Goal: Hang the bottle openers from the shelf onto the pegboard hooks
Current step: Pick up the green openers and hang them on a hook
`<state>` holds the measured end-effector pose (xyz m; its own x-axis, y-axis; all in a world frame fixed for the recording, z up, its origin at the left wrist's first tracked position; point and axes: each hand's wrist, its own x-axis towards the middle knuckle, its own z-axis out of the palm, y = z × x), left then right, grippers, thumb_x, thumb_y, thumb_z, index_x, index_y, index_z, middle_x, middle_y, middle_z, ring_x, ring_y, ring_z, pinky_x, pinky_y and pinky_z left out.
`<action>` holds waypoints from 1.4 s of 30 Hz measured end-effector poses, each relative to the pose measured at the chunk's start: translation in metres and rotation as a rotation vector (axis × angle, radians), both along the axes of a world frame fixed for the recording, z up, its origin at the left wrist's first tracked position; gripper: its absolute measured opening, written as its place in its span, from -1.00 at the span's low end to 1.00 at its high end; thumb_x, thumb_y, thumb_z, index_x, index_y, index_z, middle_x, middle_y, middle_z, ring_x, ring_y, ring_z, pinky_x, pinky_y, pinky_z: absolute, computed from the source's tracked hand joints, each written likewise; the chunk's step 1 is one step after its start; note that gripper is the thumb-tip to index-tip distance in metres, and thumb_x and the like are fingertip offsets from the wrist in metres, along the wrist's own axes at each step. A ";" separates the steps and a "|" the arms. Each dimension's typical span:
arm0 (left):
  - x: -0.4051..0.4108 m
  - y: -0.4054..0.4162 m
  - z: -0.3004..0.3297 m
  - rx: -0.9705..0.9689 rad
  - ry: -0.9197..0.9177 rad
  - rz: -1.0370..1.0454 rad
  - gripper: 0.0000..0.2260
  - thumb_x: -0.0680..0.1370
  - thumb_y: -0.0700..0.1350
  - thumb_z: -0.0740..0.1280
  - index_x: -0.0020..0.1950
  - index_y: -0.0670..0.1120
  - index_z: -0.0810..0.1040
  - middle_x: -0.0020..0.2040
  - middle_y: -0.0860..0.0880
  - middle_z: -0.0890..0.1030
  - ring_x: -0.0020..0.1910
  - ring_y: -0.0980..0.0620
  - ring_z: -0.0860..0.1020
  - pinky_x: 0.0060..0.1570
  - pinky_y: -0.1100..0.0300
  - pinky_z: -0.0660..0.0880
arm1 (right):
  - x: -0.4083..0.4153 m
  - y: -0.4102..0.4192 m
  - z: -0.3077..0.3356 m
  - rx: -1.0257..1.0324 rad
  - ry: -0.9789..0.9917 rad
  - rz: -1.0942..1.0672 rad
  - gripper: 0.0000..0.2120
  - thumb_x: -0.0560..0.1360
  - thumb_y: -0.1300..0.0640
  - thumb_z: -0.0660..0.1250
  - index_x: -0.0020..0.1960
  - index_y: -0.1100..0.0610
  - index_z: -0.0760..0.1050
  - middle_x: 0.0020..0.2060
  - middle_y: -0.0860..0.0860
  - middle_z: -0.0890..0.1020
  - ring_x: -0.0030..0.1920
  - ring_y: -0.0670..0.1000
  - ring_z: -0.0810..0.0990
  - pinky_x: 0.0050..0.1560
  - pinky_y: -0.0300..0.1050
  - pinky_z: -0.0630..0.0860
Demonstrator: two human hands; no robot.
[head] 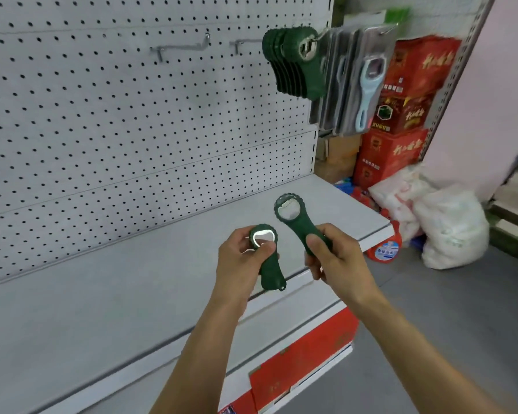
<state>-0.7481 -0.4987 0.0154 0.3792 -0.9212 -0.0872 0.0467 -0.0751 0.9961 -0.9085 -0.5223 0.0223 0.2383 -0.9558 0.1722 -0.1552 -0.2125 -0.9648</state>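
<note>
Two green bottle openers are held up above the grey shelf (138, 282), in front of the white pegboard (102, 115). One green bottle opener (268, 264) is pinched near its round head by the left hand (243, 261), with the handle hanging down. The other green bottle opener (296, 218) is gripped by its handle in the right hand (332, 258), with the round head pointing up. A bunch of green openers (296, 64) is already hung on a hook at the top right, just beside some packed blue openers (368, 91). Two bare hooks (181, 46) are seen further left on the board. To do this step well, the opener with its head up should be lifted first, because its metal hole is ready to be slid over a hook tip. The hole should be lined up with the tip, then pushed back gently. The other opener should probably be turned head up before it is hung.
</note>
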 end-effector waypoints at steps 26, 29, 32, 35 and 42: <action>-0.075 -0.076 0.061 -0.169 0.046 0.332 -0.75 0.47 -0.30 0.43 0.09 -0.03 0.59 -0.02 -0.08 0.68 -0.08 -0.14 0.69 -0.02 -0.04 0.64 | -0.038 -0.170 0.157 -0.311 -0.278 0.250 -0.90 0.61 0.18 0.21 -0.05 0.14 0.47 -0.37 0.11 0.53 -0.52 -0.03 0.39 -0.53 -0.32 0.31; -0.078 -0.074 0.061 -0.177 0.044 0.360 -0.75 0.48 -0.30 0.42 0.10 -0.05 0.59 -0.02 -0.09 0.69 -0.10 -0.13 0.70 -0.02 -0.04 0.63 | -0.033 -0.180 0.161 -0.294 -0.252 0.277 -0.87 0.62 0.17 0.20 -0.09 0.11 0.47 -0.37 0.12 0.52 -0.53 -0.03 0.39 -0.53 -0.32 0.30; -0.079 -0.072 0.062 -0.179 0.041 0.385 -0.74 0.48 -0.30 0.42 0.12 -0.06 0.58 -0.02 -0.07 0.69 -0.13 -0.09 0.70 -0.02 -0.02 0.63 | -0.030 -0.186 0.163 -0.277 -0.230 0.293 -0.83 0.62 0.18 0.20 -0.13 0.06 0.47 -0.35 0.15 0.52 -0.54 -0.04 0.38 -0.55 -0.32 0.30; -0.080 -0.071 0.064 -0.190 0.027 0.403 -0.75 0.48 -0.29 0.42 0.09 -0.01 0.58 -0.03 -0.04 0.69 -0.09 -0.09 0.70 -0.02 0.00 0.63 | -0.030 -0.189 0.164 -0.274 -0.221 0.308 -0.82 0.61 0.19 0.20 -0.15 0.07 0.45 -0.36 0.13 0.51 -0.55 -0.05 0.38 -0.56 -0.32 0.30; -0.083 -0.074 0.068 -0.211 0.009 0.421 -0.74 0.49 -0.30 0.41 0.11 -0.03 0.58 -0.01 -0.05 0.69 -0.09 -0.08 0.70 -0.02 0.00 0.63 | -0.033 -0.196 0.155 -0.245 -0.223 0.314 -0.83 0.62 0.19 0.19 -0.14 0.10 0.45 -0.37 0.14 0.50 -0.56 -0.05 0.37 -0.56 -0.32 0.30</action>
<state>-0.8307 -0.5727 0.0835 0.7236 -0.6855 0.0810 0.0379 0.1567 0.9869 -0.9417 -0.7179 0.1773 0.4413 -0.7677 0.4647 0.1593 -0.4426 -0.8825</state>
